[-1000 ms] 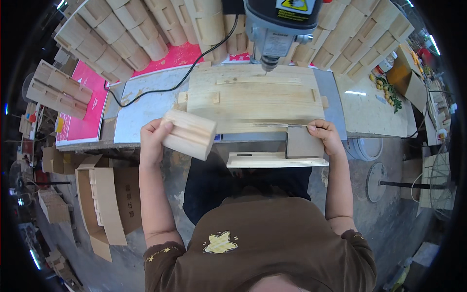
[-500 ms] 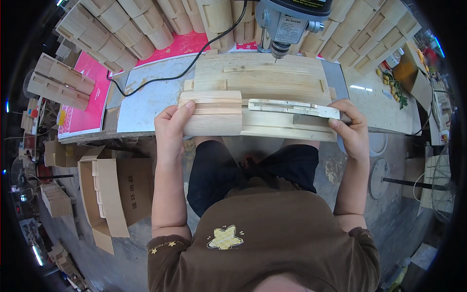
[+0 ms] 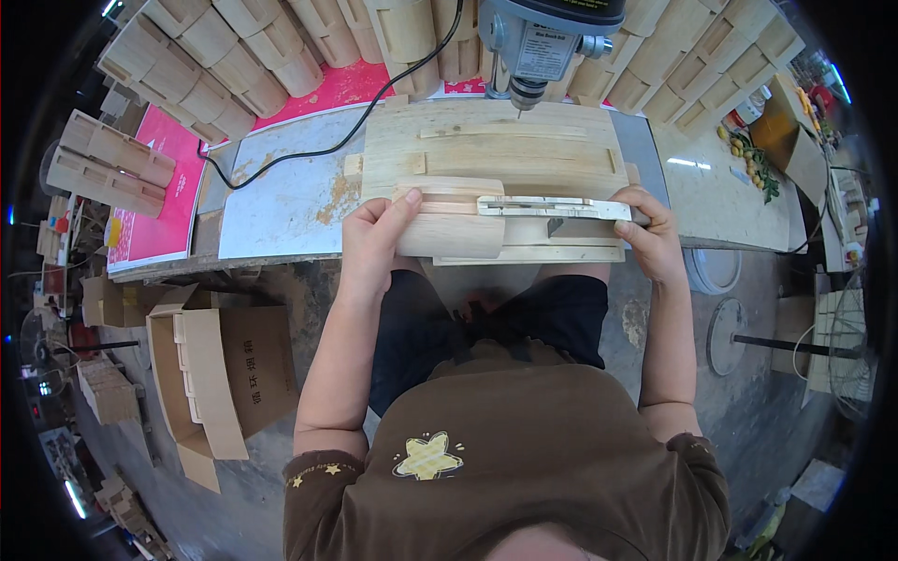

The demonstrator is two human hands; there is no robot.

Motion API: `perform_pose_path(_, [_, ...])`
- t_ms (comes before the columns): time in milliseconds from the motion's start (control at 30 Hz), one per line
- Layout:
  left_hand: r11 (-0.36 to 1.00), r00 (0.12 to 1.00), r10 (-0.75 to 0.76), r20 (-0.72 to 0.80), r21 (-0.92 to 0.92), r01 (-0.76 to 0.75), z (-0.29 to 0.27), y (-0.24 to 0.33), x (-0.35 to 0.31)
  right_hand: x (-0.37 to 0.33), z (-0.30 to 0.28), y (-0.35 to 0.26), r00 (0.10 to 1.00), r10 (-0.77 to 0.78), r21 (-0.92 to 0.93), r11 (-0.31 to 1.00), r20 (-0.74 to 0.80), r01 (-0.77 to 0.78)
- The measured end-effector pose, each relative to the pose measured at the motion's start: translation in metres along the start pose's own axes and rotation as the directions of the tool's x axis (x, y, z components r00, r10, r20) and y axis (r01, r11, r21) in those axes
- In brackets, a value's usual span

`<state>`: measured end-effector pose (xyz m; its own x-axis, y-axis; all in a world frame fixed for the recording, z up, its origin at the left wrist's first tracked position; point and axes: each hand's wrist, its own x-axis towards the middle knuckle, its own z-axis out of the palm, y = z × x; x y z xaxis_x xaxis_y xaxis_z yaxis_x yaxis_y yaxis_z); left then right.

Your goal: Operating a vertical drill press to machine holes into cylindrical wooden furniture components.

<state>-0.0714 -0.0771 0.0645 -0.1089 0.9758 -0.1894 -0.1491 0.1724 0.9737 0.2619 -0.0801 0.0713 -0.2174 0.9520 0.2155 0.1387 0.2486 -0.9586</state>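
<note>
**Overlap at one end only**

Bench: wooden board toward front edge. Grooved wooden block above that edge, left hand gripping it. Right hand pinches notched pale strip; left end overlaps groove, seating unclear. Looks early: most of strip outside block.

Drill ahead of me: pale label, small dark print. Cardboard box to my left: column of dark characters.
</note>
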Motion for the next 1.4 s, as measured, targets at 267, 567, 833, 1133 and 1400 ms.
perform_pose_path(267, [0.995, 0.956, -0.03, 0.292, 0.105, -0.001, 0.031, -0.025, 0.018, 0.025, 0.012, 0.028, 0.991, 0.132, 0.014, 0.991, -0.015, -0.132])
perform_pose_path(567, [0.77, 0.892, 0.353, 0.282, 0.455, -0.448, 0.044, -0.051, 0.037, 0.053, -0.007, 0.061, 0.977, -0.11, -0.427, 0.904, -0.183, 0.022])
perform_pose_path(833, [0.386, 0.698, 0.651, 0.3, 0.661, -0.644, 0.045, -0.063, 0.067, 0.094, -0.002, 0.064, 0.955, -0.25, -0.69, 0.72, -0.158, 0.075])
perform_pose_path(1133, [0.404, 0.777, 0.542, 0.32, 0.712, -0.574, 0.031, -0.061, 0.086, 0.108, -0.007, 0.003, 0.996, -0.08, -0.612, 0.786, 0.035, 0.084])
perform_pose_path(1400, [0.392, 0.784, 0.531, 0.321, 0.728, -0.563, 0.04, -0.061, 0.086, 0.194, -0.003, -0.139, 0.809, -0.56, -0.452, 0.778, -0.181, 0.437])
